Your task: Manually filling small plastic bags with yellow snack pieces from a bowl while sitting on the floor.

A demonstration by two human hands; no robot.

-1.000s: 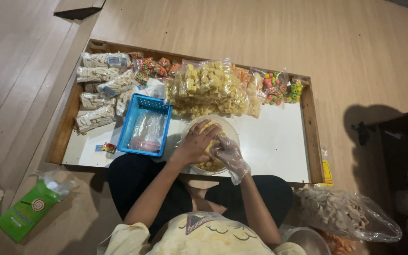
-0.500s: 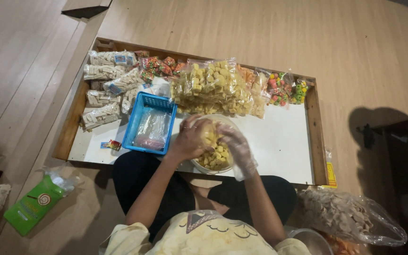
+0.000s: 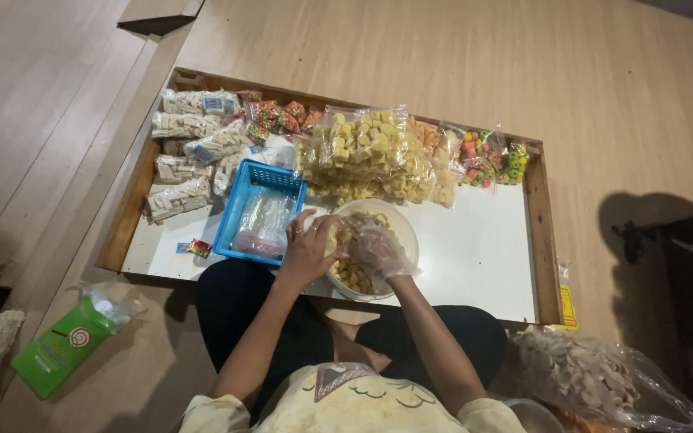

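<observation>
Both hands (image 3: 342,247) meet over the yellow-snack bowl (image 3: 401,224), beside a blue basket (image 3: 238,210).

Blue basket (image 3: 263,210), green packet (image 3: 59,346)

a home floor: low wooden tray table (image 3: 541,232), bagged snacks (image 3: 366,152)

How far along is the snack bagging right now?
Done: filled packets lie along the tray's far side. In hand: the left hand and the gloved right hand meet over the bowl. Left: yellow snacks remain in the bowl.
</observation>
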